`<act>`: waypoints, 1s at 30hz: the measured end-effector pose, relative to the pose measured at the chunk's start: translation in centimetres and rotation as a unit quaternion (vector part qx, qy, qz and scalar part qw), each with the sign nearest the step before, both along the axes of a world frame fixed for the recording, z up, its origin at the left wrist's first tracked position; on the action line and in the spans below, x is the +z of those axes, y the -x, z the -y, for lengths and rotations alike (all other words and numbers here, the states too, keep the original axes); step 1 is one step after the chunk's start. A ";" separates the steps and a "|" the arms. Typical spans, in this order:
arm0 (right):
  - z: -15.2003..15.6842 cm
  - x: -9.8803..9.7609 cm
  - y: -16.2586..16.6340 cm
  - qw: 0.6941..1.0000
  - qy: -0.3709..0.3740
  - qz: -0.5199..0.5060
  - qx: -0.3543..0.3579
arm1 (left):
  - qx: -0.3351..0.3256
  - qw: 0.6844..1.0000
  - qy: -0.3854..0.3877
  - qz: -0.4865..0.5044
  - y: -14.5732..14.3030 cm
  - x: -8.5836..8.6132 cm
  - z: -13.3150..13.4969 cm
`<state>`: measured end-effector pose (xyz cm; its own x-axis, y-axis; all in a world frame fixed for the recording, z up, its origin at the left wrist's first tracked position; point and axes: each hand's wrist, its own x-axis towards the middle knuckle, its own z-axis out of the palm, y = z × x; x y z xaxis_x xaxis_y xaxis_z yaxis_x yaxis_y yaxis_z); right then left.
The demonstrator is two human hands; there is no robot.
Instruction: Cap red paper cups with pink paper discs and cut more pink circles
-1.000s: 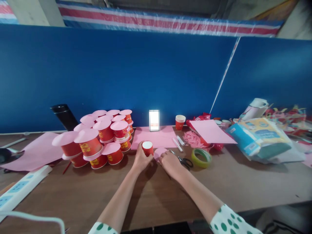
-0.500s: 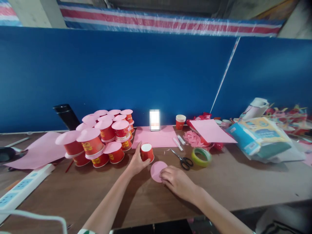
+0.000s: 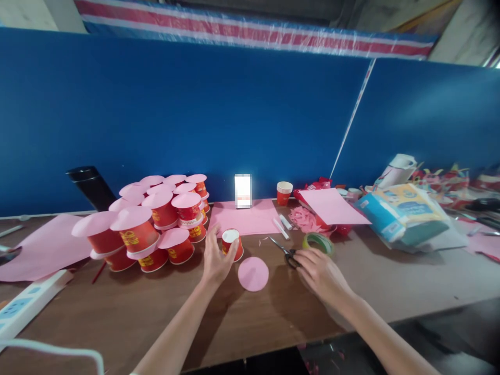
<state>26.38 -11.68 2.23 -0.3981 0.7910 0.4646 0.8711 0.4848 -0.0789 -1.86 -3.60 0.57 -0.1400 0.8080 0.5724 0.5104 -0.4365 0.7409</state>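
Observation:
At the middle of the table stands a red paper cup [image 3: 229, 237] with a white inside. My left hand [image 3: 219, 259] is beside it, thumb across its front and fingers spread at its left, in a loose open shape. A round pink paper disc [image 3: 253, 274] lies flat just right of the cup, untouched. My right hand [image 3: 322, 273] reaches over the black-handled scissors [image 3: 288, 254] with fingers stretched out. Its fingertips cover part of the handles, and the scissors lie flat. Behind that hand is a roll of yellow-green tape [image 3: 312, 240], partly covered.
Left stand stacked red cups topped with pink discs [image 3: 158, 200]. A lit phone [image 3: 243, 191] leans behind pink sheets [image 3: 258, 225]. Nested cups [image 3: 284, 194], pink scraps [image 3: 307, 220] and a plastic package [image 3: 410, 216] are right; a power strip [image 3: 33, 302] is left.
My right hand has left the pink disc and moved right to the scissors. The fingers of my left hand have loosened around the cup. The view has shifted slightly right.

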 end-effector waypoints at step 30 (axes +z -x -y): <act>-17.0 -0.2 3.7 0.947 0.157 0.048 -0.278 | -0.043 0.998 0.019 0.043 0.2 -2.9 -0.4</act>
<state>22.72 5.32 2.06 0.0909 0.9838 0.1547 0.9952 -0.0841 -0.0499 -2.11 -3.22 -2.35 -0.1167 0.8395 0.5306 0.4070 -0.4469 0.7966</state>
